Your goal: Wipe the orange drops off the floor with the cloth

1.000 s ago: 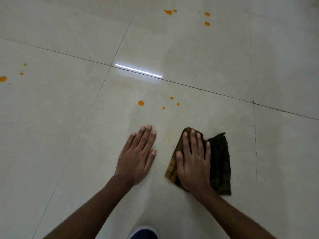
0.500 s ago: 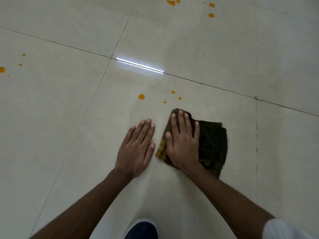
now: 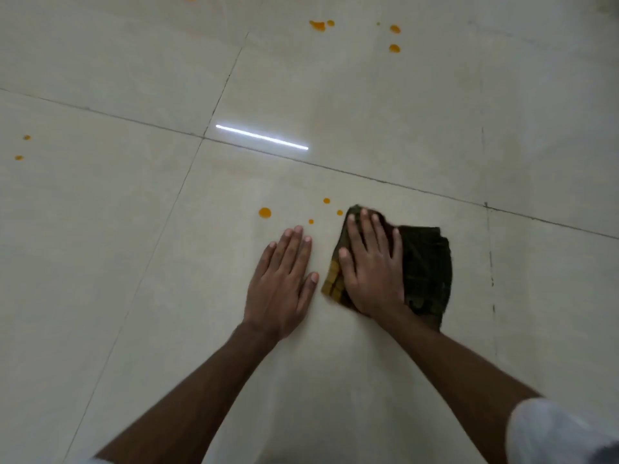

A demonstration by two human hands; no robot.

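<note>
The right hand (image 3: 371,266) lies flat, fingers spread, its grip pressing the cloth (image 3: 425,272) onto the floor (image 3: 134,262) right of frame centre. The left hand (image 3: 281,283) rests palm-down on bare tile just beside it, grip wide and empty. Orange drops (image 3: 264,212) lie just above both hands; the nearest is next to the cloth's upper left corner. More drops sit at the top and left edges.
</note>
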